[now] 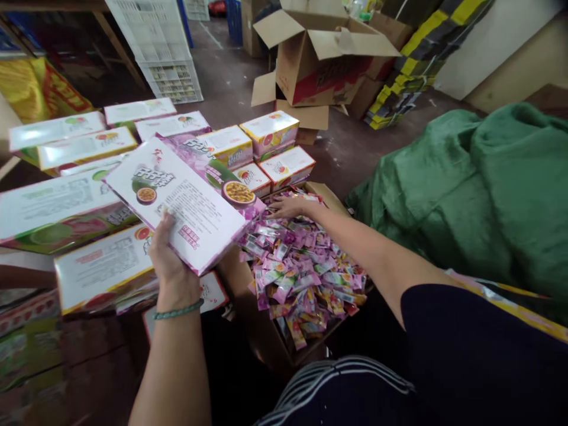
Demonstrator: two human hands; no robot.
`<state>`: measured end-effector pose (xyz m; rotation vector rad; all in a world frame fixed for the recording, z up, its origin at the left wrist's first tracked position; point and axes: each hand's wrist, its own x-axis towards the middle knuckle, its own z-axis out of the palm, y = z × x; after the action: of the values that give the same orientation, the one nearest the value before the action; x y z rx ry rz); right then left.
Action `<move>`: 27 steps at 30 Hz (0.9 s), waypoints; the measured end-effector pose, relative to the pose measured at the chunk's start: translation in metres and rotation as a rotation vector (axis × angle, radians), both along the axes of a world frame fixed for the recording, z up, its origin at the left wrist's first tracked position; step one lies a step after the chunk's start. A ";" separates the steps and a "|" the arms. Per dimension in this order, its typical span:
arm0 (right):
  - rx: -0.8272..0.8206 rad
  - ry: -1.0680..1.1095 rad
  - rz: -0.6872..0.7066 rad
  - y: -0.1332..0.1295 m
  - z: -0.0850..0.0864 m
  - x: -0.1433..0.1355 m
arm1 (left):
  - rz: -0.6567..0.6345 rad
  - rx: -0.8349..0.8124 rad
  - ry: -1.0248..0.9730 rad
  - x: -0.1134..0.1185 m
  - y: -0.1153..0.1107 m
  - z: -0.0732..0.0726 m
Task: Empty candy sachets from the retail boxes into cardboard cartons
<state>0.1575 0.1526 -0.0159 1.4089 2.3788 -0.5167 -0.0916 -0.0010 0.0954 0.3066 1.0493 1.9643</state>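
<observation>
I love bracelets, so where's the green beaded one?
In the head view, the green beaded bracelet sits left of centre, around the wrist below the left hand holding the white printed cardboard box.

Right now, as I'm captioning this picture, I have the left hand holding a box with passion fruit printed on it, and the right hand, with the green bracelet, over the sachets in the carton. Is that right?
Not quite: the head view shows the green bracelet on the left wrist. The left hand does hold that box, and the right hand is over the sachets.
</observation>
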 end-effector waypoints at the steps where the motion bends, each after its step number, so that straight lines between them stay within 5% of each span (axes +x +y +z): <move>1: -0.020 0.004 0.026 -0.008 0.008 -0.001 | -0.011 0.013 0.003 0.000 0.001 0.000; 6: -0.106 -0.033 0.074 -0.088 0.017 -0.011 | -0.042 0.082 0.053 0.005 0.003 -0.001; 13: 0.193 0.003 -0.005 -0.196 -0.019 0.043 | -0.190 0.085 0.057 0.016 -0.002 -0.004; 17: 0.235 0.056 -0.129 -0.210 -0.036 0.064 | -0.103 0.078 0.059 0.020 0.000 0.000; 22: 0.217 0.150 -0.164 -0.210 -0.062 0.051 | -0.122 -0.113 0.002 0.008 -0.015 0.002; 27: 0.229 0.254 -0.221 -0.191 -0.089 0.039 | -0.163 -0.074 -0.082 -0.008 -0.007 -0.007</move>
<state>0.1970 -0.0385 -0.1048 1.8189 2.5606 -0.5193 -0.1001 -0.0084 0.0883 0.2607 1.0099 1.7739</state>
